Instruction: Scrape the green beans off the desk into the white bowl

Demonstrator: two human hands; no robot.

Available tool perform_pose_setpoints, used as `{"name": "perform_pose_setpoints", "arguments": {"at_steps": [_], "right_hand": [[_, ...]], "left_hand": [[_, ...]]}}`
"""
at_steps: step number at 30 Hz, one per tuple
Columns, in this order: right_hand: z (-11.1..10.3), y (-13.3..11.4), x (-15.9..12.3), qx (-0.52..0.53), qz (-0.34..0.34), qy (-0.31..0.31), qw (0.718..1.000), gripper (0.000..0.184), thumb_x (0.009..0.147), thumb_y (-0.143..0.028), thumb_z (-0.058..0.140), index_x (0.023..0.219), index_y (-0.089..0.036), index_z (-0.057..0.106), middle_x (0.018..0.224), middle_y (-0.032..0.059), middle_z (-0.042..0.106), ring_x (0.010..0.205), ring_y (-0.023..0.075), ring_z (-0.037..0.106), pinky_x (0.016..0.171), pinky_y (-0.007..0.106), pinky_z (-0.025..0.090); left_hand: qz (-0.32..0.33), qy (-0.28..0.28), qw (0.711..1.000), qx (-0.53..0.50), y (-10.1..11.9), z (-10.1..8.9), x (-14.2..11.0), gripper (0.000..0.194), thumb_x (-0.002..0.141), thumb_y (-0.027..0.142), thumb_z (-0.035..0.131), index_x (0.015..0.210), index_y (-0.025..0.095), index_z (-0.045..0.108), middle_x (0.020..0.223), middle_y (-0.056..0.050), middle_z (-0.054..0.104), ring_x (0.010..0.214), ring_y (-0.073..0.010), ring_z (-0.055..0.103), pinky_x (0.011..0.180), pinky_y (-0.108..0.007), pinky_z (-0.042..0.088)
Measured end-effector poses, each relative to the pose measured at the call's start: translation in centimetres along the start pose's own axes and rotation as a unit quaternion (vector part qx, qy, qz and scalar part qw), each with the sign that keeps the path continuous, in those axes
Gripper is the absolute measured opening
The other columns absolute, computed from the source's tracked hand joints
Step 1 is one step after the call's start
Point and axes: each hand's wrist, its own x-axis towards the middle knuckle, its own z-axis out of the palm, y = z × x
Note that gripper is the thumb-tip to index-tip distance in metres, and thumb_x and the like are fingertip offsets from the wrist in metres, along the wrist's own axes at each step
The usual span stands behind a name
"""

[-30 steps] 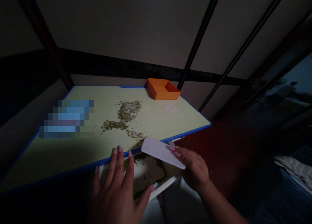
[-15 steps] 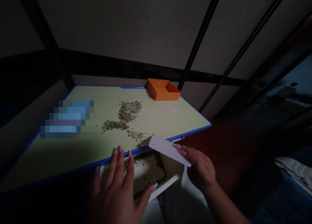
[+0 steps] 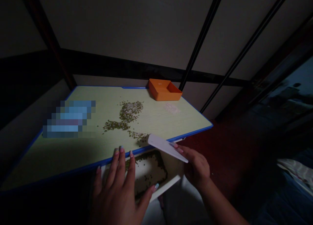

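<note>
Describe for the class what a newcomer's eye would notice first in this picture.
Probably the bright orange tray, standing at the far edge of the pale, blue-rimmed table. Next, the green and whitish grains scattered across the middle of the tabletop. Then, at the near edge, the pale flat board in the right hand, tilted above an open drawer.

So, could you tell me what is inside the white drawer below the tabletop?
Small green grains lie in the drawer; the left hand covers its near-left part.
</note>
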Motion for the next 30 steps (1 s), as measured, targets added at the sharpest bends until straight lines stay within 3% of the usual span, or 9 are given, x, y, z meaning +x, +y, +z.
{"name": "perform_pose_setpoints", "arguments": {"at_steps": [3,8,12,15,22,30], "right_hand": [[0.1,0.2,-0.1,0.002,0.026,0.002,1.0,0.035,0.09,-0.007,0.054,0.121,-0.018,0.063,0.1,0.0129,0.08,0.09,0.0234,0.078,0.075,0.03,0.065],[0.0,0.2,-0.6,-0.038,0.098,0.059,0.993,0.029,0.091,-0.009,0.051,0.112,-0.023,0.065,0.094,0.0075,0.08,0.082,0.0213,0.079,0.069,0.028,0.065],[-0.1,0.1,-0.6,-0.067,0.172,0.123,0.975,0.014,0.092,-0.015,0.055,0.096,-0.022,0.066,0.078,0.0026,0.075,0.066,0.016,0.073,0.058,0.022,0.059],[0.1,0.0,-0.3,-0.049,0.201,0.124,0.971,0.009,0.094,-0.019,0.057,0.091,-0.021,0.065,0.074,0.0008,0.071,0.061,0.0137,0.068,0.056,0.02,0.055],[0.8,-0.2,1.1,-0.008,0.2,0.105,0.974,0.009,0.094,-0.019,0.057,0.09,-0.022,0.064,0.067,-0.0017,0.067,0.054,0.0121,0.063,0.05,0.019,0.05],[1.0,-0.4,1.8,-0.03,0.175,0.092,0.98,0.008,0.092,-0.017,0.057,0.091,-0.022,0.064,0.069,-0.0004,0.07,0.054,0.0132,0.066,0.05,0.019,0.052]], "left_hand": [[0.0,-0.002,1.0,0.002,0.0,-0.1,0.1,0.068,0.089,0.057,0.038,0.128,0.006,0.06,0.151,-0.028,0.044,0.143,-0.0398,0.039,0.104,-0.063,0.036],[0.001,0.009,1.0,0.001,0.0,-0.1,0.2,0.066,0.09,0.054,0.038,0.128,0.004,0.059,0.15,-0.029,0.045,0.142,-0.0408,0.041,0.102,-0.064,0.037],[-0.001,0.016,1.0,0.001,0.2,-0.2,0.3,0.066,0.09,0.052,0.039,0.129,0.003,0.058,0.15,-0.03,0.044,0.141,-0.042,0.041,0.101,-0.064,0.038],[-0.002,0.019,1.0,0.0,0.2,-0.3,0.3,0.064,0.091,0.051,0.037,0.129,0.003,0.058,0.151,-0.029,0.044,0.141,-0.0412,0.042,0.102,-0.064,0.037],[-0.004,0.011,1.0,0.001,0.2,-0.4,0.2,0.067,0.091,0.054,0.04,0.129,0.002,0.059,0.15,-0.03,0.044,0.14,-0.0422,0.042,0.102,-0.064,0.037],[-0.007,0.009,1.0,0.0,0.3,-0.6,0.2,0.066,0.091,0.052,0.04,0.13,0.003,0.058,0.149,-0.029,0.045,0.141,-0.0406,0.042,0.103,-0.063,0.037]]}}
